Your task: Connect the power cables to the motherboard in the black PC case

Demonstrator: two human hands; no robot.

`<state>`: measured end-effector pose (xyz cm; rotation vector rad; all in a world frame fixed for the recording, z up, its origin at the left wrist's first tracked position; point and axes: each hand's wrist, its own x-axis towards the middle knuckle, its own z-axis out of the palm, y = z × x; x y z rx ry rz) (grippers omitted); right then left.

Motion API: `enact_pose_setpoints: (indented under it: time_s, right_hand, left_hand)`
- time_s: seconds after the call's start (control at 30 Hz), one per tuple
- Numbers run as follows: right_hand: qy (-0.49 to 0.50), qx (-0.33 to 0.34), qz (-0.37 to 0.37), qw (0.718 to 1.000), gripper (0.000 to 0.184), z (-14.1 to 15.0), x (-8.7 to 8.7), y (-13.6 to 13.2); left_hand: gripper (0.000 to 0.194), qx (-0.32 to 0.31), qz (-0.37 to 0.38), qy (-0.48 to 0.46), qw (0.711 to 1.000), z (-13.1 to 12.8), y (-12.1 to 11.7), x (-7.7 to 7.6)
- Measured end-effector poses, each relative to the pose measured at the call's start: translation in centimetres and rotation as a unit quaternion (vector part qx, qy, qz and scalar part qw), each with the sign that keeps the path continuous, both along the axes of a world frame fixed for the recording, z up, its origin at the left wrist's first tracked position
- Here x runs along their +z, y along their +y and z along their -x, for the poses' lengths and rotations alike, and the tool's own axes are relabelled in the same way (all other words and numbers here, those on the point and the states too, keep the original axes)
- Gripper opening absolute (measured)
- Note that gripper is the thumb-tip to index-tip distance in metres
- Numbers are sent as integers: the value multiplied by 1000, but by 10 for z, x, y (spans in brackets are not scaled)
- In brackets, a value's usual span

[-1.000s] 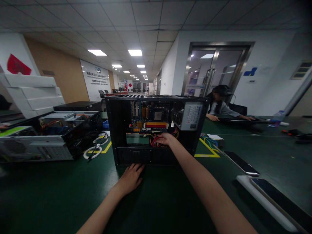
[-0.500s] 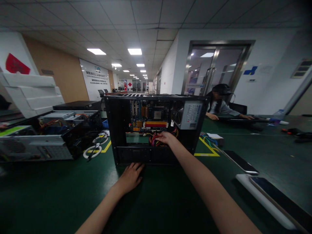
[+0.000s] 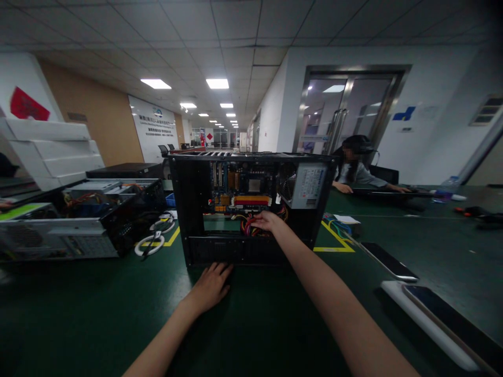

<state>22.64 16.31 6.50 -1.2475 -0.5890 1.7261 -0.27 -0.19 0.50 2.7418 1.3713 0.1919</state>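
Observation:
An open black computer case (image 3: 214, 250) stands upright in front of me on the green table (image 3: 251, 324). Inside it are a motherboard (image 3: 254, 185) with red and yellow memory slots and, at the upper right, a silver power supply (image 3: 310, 184) beside a fan. My right hand (image 3: 267, 222) reaches into the case, its fingers closed around a bundle of coloured power cables (image 3: 247, 226) below the motherboard. Flat on the table, with fingers spread, my left hand (image 3: 212, 284) rests at the case's bottom front edge, fingertips at or very near it.
Left of the case lie other opened computer cases (image 3: 74, 235), a coiled white cable (image 3: 149, 245) and stacked white boxes (image 3: 51, 152). To the right are phone-like dark slabs (image 3: 387, 260), a small wired box (image 3: 348, 224) and yellow tape marks. A person (image 3: 359, 170) sits across the table.
Almost nothing differs. Both hands and the case hold the same places, and only a very slight shift of the view shows.

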Motion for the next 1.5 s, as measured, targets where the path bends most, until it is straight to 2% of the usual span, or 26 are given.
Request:
enact_pose_setpoints:
  time_s: [0.83,1.03,1.27,1.4,1.5]
  right_hand:
    - [-12,26,-20,999,17,1,9,-16]
    - [8,76,1,997,13,-2,9,-18]
    - [-129,48,-16,990,14,1,4,-18]
    - [-179,-14,-82,980,10,0,-7,-11]
    - [-234,-26,-146,961,4,1,-13,-5]
  left_hand:
    - [52,7,6,7,1000,-2,-1,4]
    - [53,7,14,4,1000,-2,-2,6]
    - [52,-1,3,0,1000,-1,0,2]
    - [52,5,13,0,1000,-1,-1,3]
    - [52,11,16,2,1000,-2,-2,5]
